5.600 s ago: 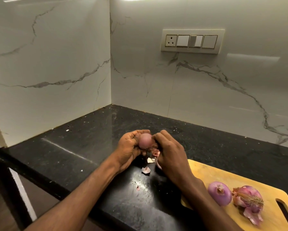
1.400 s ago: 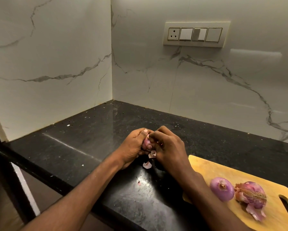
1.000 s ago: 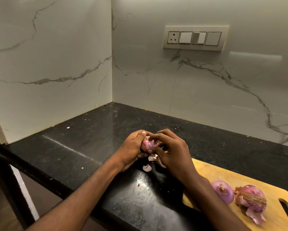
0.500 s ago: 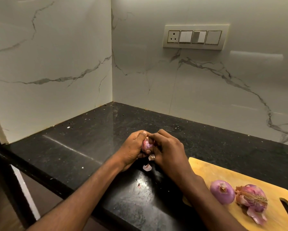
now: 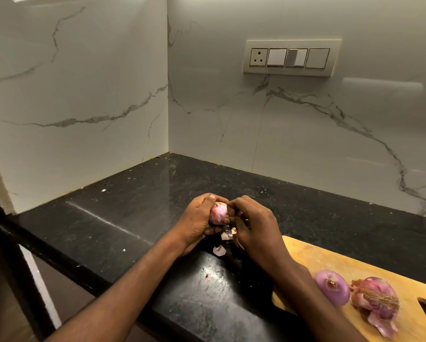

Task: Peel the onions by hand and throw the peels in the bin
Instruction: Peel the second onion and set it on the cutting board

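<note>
While the left hand [image 5: 197,222] curls round a small onion [image 5: 218,213], thumb on top and fingers wrapped beneath, the right hand [image 5: 255,225] meets it from the right with fingers bent, their tips pinching at the onion's far right side (whether they grip skin there I cannot tell for sure). Both hands hang just above the black counter [image 5: 123,218], near its middle. Pale peel scraps [image 5: 228,235] dangle between the palms, and one loose peel [image 5: 219,250] lies on the counter directly below them; a tiny fleck [image 5: 207,277] sits nearer still.

At the near right a wooden board [image 5: 313,253] rests on the counter, its handle slot at the right edge. On it lie a peeled onion [image 5: 332,287], smooth and purple, and just to its right, almost touching, an unpeeled onion [image 5: 376,297] with dry roots showing and loose skin splayed toward the near edge.

Marble walls meet in the far corner, and a switch plate [image 5: 291,58] is mounted on the far wall.
</note>
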The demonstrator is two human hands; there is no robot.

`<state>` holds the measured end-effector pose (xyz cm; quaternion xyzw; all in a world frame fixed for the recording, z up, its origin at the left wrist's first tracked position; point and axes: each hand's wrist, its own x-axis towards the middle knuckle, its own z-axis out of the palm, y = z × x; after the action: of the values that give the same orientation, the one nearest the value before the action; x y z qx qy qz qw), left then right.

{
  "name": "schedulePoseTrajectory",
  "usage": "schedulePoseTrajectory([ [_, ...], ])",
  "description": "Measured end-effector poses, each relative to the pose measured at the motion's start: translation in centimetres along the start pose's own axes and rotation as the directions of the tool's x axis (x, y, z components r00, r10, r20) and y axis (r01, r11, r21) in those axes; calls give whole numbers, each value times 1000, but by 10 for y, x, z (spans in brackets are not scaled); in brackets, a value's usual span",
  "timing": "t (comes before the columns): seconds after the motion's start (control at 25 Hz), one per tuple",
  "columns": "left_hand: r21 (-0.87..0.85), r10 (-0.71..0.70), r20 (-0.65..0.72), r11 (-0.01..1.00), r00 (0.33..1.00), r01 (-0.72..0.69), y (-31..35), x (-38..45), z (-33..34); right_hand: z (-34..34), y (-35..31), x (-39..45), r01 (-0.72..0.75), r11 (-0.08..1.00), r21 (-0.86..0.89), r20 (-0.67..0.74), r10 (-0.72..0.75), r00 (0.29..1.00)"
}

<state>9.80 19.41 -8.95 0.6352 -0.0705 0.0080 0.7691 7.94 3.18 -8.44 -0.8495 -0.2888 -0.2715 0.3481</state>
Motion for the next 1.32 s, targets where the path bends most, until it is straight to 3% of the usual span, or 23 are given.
schedulePoseTrajectory([
  [0.24,-18,-16,-11,1000,1000,15,0,1,-2,-2,-1,0,-40,999,37,7,40,999],
  [0.52,62,-15,18,998,1000,14,2,-3,-3,-3,-7,1,44,998,-48,41,-42,998],
  [0.8,97,-6,-4,995,1000,7,-1,-1,1,1,-14,2,26,992,-126,100,-14,995],
  [1.2,59,-31,-61,998,998,34,1,0,1,8,-14,0,38,992,-121,53,-32,998],
  [1.32,27,-26,-83,999,996,28,0,0,1,7,-10,-1,-7,999,-44,2,7,1000],
])
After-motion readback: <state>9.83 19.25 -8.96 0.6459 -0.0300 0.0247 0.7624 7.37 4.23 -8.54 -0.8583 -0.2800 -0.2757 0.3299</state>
